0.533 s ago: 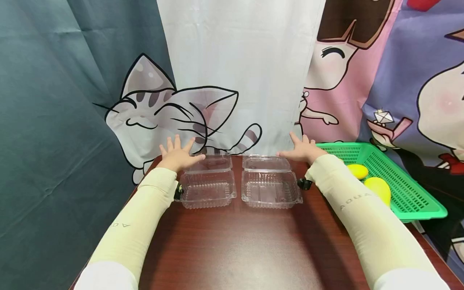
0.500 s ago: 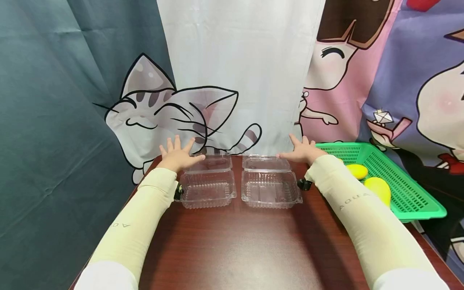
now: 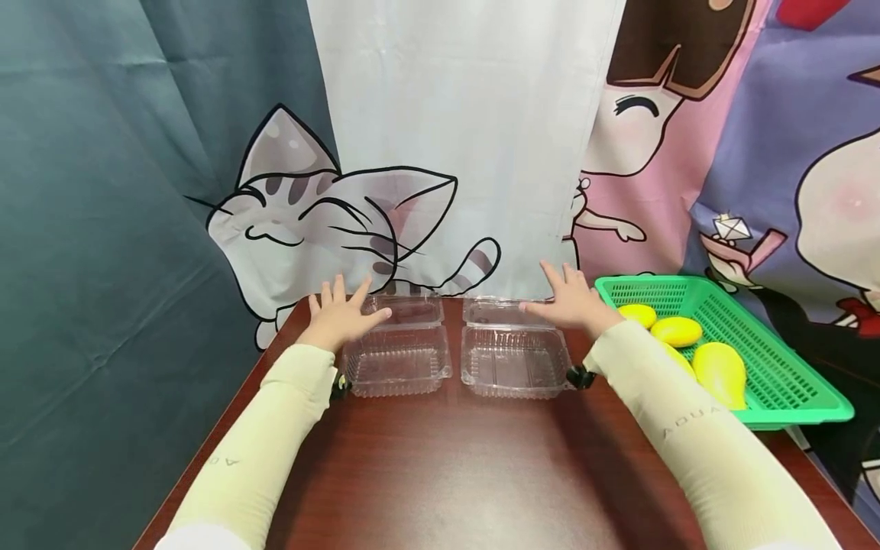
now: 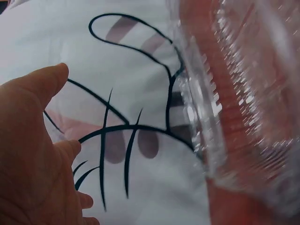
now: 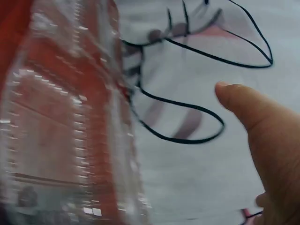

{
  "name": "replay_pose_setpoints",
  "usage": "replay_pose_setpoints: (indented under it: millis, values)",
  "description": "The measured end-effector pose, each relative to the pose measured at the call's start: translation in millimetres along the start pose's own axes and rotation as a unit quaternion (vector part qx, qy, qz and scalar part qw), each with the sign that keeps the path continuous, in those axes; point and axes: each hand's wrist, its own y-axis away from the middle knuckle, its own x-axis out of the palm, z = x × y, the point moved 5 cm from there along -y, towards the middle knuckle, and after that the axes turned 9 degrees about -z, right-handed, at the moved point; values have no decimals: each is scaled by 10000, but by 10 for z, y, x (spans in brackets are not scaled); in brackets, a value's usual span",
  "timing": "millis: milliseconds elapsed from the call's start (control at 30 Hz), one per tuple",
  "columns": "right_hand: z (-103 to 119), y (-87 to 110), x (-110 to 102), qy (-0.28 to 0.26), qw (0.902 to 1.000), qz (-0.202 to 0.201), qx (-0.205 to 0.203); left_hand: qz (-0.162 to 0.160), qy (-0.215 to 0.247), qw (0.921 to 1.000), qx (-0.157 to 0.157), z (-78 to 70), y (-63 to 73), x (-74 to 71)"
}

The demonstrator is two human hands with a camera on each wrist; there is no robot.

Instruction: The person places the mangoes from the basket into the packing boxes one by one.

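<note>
My bare left hand [image 3: 337, 317] and bare right hand [image 3: 571, 302] stretch forward over the far end of a glossy, reddish-brown table [image 3: 440, 473], the fingers of both spread wide and gripping nothing. My left thumb points right and my right thumb points left. Near them, by the table's far edge, 2 clear, rectangular plastic clamshell containers sit side by side with a narrow gap between: the left container [image 3: 397, 363] and the right container [image 3: 516, 363]. Each has its lid folded back toward the far edge and its ribbed, hollow base nearer me. Seen from my head, my left hand overlaps the left container's far left corner and my right hand the right container's far right corner; both wrist views, blurred, show my thumbs apart from the plastic.

Pale yellow sleeves [image 3: 275, 428] cover my arms, and a small black device [image 3: 580, 376] shows at each wrist. At the table's right edge, a green, slotted plastic basket [image 3: 777, 367] reaches past that edge, holding 4 smooth, rounded yellow pieces [image 3: 719, 374]; my right sleeve partly hides 1. Beyond the table's far edge hangs a printed cloth [image 3: 467, 114] with a smiling, striped cartoon cat [image 3: 296, 206].
</note>
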Motion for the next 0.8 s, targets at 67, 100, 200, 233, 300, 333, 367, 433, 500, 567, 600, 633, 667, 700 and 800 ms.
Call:
replay_pose_setpoints:
  millis: [67, 100, 200, 233, 300, 333, 367, 433, 500, 567, 600, 633, 667, 700, 800]
  values:
    - [-44, 60, 145, -24, 9996, -248, -118, -69, 38, 10000, 4, 12, 51, 130]
    - [-75, 93, 226, -60, 9993, -341, -148, -93, 83, 9999, -3, 14, 80, 198]
    - [-176, 175, 477, -142, 9986, -493, -151, -31, 227, 9997, -103, 43, 167, 423]
    - [-208, 197, 559, -156, 9985, -510, -139, 4, 237, 9996, -144, 60, 195, 497]
    - [-255, 235, 710, -175, 9984, -510, -138, 38, 257, 9994, -243, 96, 242, 632]
    - [-273, 253, 779, -160, 9986, -495, -135, 42, 259, 9992, -287, 114, 265, 694]
    - [-288, 270, 839, -156, 9987, -476, -132, 32, 265, 9991, -318, 129, 284, 752]
    - [-317, 305, 937, -138, 9988, -446, -133, 32, 297, 9988, -376, 154, 321, 862]
    - [-347, 338, 1019, -67, 9992, -370, -144, 63, 302, 9986, -423, 169, 350, 960]
    - [-370, 369, 1081, 16, 9996, -240, -138, 114, 229, 9986, -466, 180, 371, 1039]
    - [-380, 381, 1106, 70, 9997, -169, -141, 141, 183, 9985, -500, 186, 380, 1068]
    - [-387, 389, 1125, 109, 9997, -117, -165, 163, 132, 9984, -531, 191, 385, 1089]
    - [-391, 396, 1138, 158, 9997, -78, -190, 180, 72, 9983, -551, 194, 388, 1101]
    - [-398, 400, 1148, 219, 9995, -51, -203, 179, 25, 9982, -564, 199, 388, 1106]
    - [-413, 404, 1146, 319, 9992, -64, -245, 176, -33, 9981, -598, 221, 382, 1103]
